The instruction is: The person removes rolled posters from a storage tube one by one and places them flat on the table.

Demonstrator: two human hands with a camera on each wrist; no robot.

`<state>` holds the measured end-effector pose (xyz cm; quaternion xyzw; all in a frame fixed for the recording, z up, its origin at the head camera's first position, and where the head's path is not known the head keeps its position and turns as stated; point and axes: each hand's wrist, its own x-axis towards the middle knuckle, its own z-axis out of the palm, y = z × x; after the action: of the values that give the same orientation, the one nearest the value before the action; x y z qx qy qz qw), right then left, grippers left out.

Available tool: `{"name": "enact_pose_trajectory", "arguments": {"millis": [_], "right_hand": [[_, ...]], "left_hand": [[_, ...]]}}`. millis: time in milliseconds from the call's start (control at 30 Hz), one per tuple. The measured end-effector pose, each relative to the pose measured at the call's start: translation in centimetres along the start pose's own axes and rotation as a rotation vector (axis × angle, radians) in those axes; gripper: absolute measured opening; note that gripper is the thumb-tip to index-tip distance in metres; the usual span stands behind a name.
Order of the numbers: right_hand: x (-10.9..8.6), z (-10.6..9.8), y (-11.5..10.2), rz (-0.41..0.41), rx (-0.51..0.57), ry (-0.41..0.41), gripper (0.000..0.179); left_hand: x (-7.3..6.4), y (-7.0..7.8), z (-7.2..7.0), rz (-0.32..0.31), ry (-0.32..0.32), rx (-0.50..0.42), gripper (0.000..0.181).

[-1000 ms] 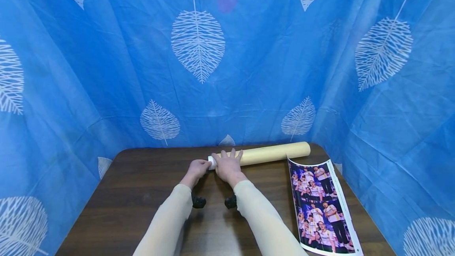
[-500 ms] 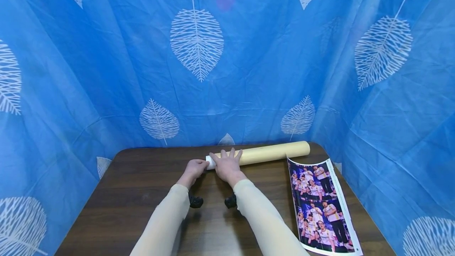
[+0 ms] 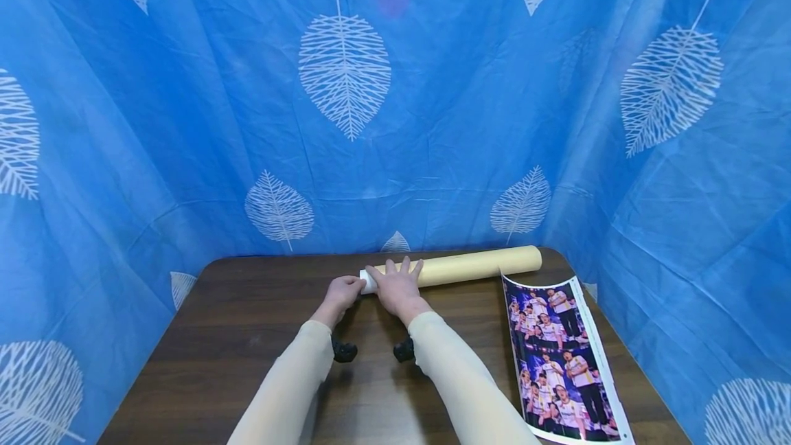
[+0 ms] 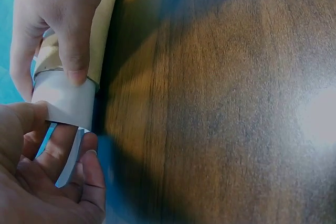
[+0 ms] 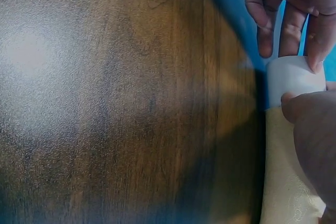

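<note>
A long beige cardboard tube (image 3: pixel 469 268) lies along the back of the table, a short white rolled sheet of paper (image 3: pixel 367 281) sticking out of its left end. My left hand (image 3: pixel 341 294) pinches the end of that roll. In the left wrist view its thumb presses the outside while its fingers reach into the roll, beside a loose inner paper edge (image 4: pixel 71 161). My right hand (image 3: pixel 397 289) grips the tube's left end from above with fingers spread. Its thumb (image 5: pixel 294 106) lies at the tube's rim, touching the white paper.
A curled printed sheet (image 3: pixel 565 362) with group photos lies at the table's right, its top corner near the tube. Blue leaf-patterned cloth (image 3: pixel 426 115) hangs behind and at both sides of the dark wood table (image 3: pixel 216 349).
The white paper roll has come slightly farther out of the tube to the left, with my left hand on it. The right hand and the tube hold their place.
</note>
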<state>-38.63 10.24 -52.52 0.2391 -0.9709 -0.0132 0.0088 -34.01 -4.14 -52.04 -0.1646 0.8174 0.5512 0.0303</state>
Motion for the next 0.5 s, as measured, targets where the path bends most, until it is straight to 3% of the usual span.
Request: {"name": "enact_pose_trajectory", "arguments": {"millis": [500], "right_hand": [[0.17,0.16,0.06,0.0,-0.042,0.039,0.049]], "left_hand": [[0.41,0.02,0.23,-0.014,-0.007,-0.045,0.034]]}}
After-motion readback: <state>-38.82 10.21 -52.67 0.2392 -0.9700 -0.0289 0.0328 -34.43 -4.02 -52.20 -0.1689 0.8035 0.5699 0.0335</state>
